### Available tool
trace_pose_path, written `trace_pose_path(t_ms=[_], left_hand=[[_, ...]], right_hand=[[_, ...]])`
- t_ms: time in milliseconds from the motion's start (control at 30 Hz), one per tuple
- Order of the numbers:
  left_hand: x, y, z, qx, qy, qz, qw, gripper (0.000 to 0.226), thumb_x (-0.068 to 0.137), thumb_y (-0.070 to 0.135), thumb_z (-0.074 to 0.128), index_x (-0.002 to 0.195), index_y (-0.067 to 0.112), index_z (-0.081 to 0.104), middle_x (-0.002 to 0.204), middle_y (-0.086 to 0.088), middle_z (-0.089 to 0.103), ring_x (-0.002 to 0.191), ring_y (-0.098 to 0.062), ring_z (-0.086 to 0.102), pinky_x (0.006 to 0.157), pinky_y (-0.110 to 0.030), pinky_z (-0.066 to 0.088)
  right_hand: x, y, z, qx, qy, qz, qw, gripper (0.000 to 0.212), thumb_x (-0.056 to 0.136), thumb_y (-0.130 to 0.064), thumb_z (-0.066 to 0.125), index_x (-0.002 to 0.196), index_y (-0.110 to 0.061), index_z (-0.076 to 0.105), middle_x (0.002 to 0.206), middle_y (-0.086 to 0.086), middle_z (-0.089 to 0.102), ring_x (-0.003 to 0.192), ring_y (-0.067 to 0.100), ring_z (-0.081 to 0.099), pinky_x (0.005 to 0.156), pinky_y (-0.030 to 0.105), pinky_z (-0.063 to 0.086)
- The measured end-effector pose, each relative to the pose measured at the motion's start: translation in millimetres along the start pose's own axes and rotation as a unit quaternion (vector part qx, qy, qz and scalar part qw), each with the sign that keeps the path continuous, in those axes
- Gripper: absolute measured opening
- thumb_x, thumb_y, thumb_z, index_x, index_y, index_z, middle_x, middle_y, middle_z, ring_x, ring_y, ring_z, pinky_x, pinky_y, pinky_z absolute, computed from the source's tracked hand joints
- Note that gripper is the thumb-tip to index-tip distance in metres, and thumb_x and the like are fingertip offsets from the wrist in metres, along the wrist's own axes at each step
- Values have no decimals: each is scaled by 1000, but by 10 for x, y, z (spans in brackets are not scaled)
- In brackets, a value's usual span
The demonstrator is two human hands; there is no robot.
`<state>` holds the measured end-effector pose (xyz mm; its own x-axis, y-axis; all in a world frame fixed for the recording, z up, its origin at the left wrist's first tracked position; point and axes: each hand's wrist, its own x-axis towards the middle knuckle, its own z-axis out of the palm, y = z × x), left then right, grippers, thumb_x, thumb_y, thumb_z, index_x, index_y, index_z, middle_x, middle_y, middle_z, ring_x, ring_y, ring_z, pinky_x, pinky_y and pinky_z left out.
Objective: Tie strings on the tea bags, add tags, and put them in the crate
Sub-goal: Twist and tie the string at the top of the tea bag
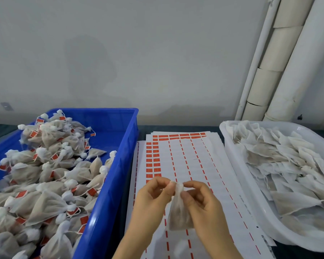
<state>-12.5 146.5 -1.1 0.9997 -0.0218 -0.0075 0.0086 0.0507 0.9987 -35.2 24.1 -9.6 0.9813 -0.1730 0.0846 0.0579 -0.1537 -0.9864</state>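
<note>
Hanging over the tag sheets (185, 161), one tea bag (179, 212) has its neck pinched by the left hand (151, 197) and right hand (204, 200), untagged. Many finished bags fill the blue crate (118, 165); plenty wait in the white tray (230, 146).

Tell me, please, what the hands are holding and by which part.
One tea bag, pinched at its gathered top by the left hand and the right hand; its body hangs below.
</note>
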Motion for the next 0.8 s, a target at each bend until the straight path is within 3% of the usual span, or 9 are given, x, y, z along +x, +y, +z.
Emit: trace_pose_path(t_ms=[200,333,433,567,700,800], left_hand=[[9,-27,20,-46,38,-40,997,11,84,25,60,79,19,69,80,-4,73,76,-22,70,71,-33,60],[-10,-25,22,10,15,-26,999,12,86,22,61,77,21,70,76,1,72,74,-16,69,67,-23,57],[-31,-14,51,51,10,-12,999,12,84,20,64,75,24,71,74,7,72,72,-8,69,62,-17,53],[-24,2,65,61,12,-25,998,11,84,22,65,78,28,72,74,12,73,73,-7,70,65,-17,53],[-34,12,70,29,-1,-57,998,20,89,24,59,75,26,73,73,5,73,70,-11,70,69,-19,51],[-75,-13,87,-75,-7,-83,994,23,93,23,50,88,22,72,72,-5,71,67,-16,69,73,-28,51]], right_hand=[[45,-89,-48,-104,-34,-38,993,19,83,-33,62,100,-38,54,91,-15,60,85,7,60,66,7,49],[86,-188,-90,-108,-72,-62,990,39,70,-57,47,105,-42,57,103,-20,57,95,1,57,77,6,45],[155,-229,-88,-127,-95,-51,986,36,74,-54,53,104,-37,62,104,-21,58,97,-1,56,79,5,43],[243,-232,-106,-99,-101,-5,990,8,84,-31,64,90,-30,70,91,-16,67,89,5,61,79,17,50],[264,-231,-100,-6,-110,73,991,15,86,-30,61,82,-20,71,72,-11,69,73,7,60,70,18,44],[284,-208,-114,45,-93,109,989,19,88,-25,59,80,-11,70,56,-8,56,60,9,46,67,24,42]])
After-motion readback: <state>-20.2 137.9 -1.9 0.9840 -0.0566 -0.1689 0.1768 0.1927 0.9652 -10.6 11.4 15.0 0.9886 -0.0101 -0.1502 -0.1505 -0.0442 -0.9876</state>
